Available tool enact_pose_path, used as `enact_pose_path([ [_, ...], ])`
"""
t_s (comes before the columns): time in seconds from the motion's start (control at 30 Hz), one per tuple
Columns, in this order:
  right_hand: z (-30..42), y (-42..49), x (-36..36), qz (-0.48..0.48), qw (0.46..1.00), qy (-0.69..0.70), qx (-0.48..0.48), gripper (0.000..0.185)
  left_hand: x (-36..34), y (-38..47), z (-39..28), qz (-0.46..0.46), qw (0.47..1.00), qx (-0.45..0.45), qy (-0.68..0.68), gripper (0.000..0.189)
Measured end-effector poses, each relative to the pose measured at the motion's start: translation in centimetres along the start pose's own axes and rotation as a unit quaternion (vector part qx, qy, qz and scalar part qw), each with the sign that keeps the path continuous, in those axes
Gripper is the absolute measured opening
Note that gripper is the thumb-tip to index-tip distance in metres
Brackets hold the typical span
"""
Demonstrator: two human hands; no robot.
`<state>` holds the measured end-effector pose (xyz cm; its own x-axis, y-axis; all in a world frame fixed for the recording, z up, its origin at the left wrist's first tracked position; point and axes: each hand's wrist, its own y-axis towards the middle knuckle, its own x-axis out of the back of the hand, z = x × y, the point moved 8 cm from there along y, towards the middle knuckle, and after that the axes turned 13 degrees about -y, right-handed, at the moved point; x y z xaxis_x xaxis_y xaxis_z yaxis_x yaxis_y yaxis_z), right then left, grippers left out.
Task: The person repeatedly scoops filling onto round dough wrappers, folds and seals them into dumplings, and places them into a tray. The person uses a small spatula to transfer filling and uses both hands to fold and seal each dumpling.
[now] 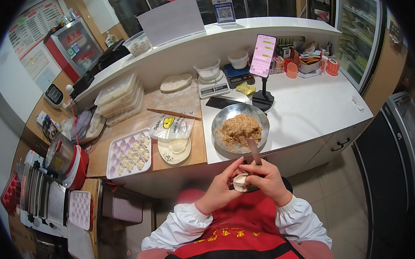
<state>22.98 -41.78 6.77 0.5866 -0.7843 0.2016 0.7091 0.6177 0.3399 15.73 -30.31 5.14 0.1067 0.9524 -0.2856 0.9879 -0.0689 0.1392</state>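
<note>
Both my hands meet around a pale dumpling (240, 182) above my red apron. My left hand (220, 187) cups it from the left. The fingers of my right hand (270, 181) pinch its edge while also gripping a flat wooden spatula (254, 151), which points up and away. Just beyond the hands stands a steel bowl (218, 141) of minced filling (241, 129). To the left, a white compartment tray (111, 175) holds several finished dumplings (134, 155). Beside it a patterned plate (172, 158) carries dough wrappers (178, 146), partly covered by a printed plastic bag (172, 126).
A thin wooden rolling pin (174, 113) lies over the bag. Lidded plastic boxes (118, 99) are stacked at the back left. Behind the bowl are a knife (225, 101), a kitchen scale (214, 90) and a phone (263, 55) on a stand. A red-based machine (78, 168) stands far left.
</note>
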Motion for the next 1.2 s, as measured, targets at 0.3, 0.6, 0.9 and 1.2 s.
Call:
enact_pose_path([
  [0.3, -3.6, 0.9, -0.1, -0.005, 0.994, 0.092, -0.067, 0.012, 1.5, 1.3, 1.6, 0.005, 0.995, 0.050, -0.081, 0.093],
  [0.6, -3.1, 2.4, -0.2, -0.013, 0.999, -0.031, -0.005, 0.009, 2.9, 1.8, 1.1, 0.001, 0.999, 0.051, 0.008, 0.088],
  [0.9, -2.9, 3.1, -1.0, 0.042, 0.995, -0.092, -0.006, 0.012, 2.8, 2.2, 1.2, 0.014, 0.996, 0.051, 0.065, 0.086],
  [1.2, -4.0, 1.4, -0.6, -0.014, 0.995, 0.006, -0.100, 0.008, 3.1, 1.5, 3.3, 0.002, 0.995, 0.067, -0.068, 0.089],
])
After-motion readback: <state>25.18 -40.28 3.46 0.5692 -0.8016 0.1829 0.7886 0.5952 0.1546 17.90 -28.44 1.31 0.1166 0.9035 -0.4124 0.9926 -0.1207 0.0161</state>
